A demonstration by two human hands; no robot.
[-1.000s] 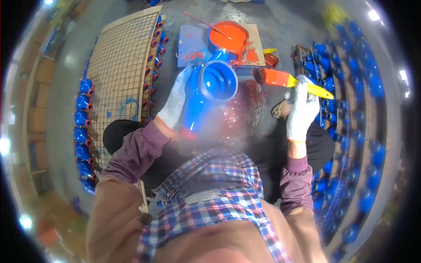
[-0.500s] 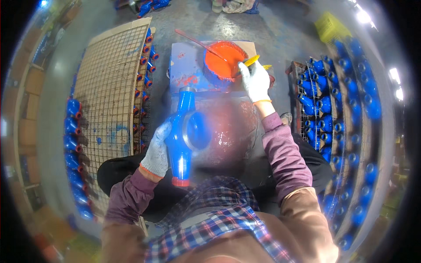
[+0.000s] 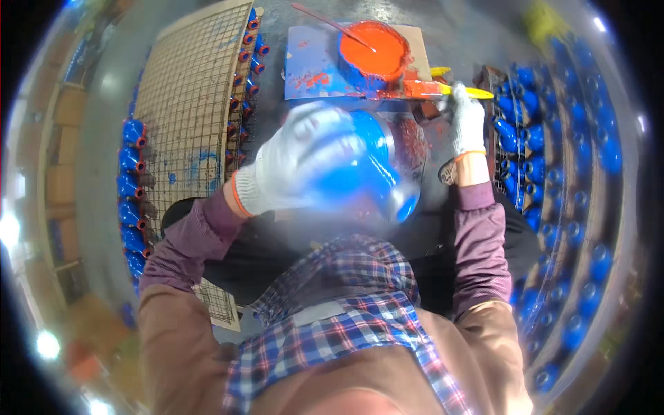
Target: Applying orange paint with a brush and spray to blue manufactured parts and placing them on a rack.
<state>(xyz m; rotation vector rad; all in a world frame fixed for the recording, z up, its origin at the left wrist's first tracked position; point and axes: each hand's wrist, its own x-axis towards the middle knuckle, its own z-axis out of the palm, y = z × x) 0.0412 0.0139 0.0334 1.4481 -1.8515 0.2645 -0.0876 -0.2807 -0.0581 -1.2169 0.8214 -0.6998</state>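
My left hand (image 3: 297, 155), in a white knitted glove, is closed over a glossy blue water meter housing (image 3: 377, 149), blurred by motion. The glove hides much of the housing, which lies tilted above my lap. In my gloved right hand (image 3: 467, 121) is a paintbrush with a yellow handle (image 3: 478, 92). Its orange-coated bristles point left, close to the front of a paint bucket (image 3: 351, 72). Bright orange paint (image 3: 377, 50) fills the bucket, and a thin red stick (image 3: 321, 17) leans in it.
Under the bucket lies a paint-stained cardboard sheet (image 3: 304, 52). A second yellow handle (image 3: 440, 71) shows beside the bucket. To the left stands a wire mesh rack (image 3: 187, 90) with red-ended blue housings along its sides. Racks of blue housings (image 3: 532, 138) line the right.
My left hand has turned the housing over and tilted it, its lower end swinging right. My right hand has drawn the brush out of the bucket, rightward, and its orange bristles now show.
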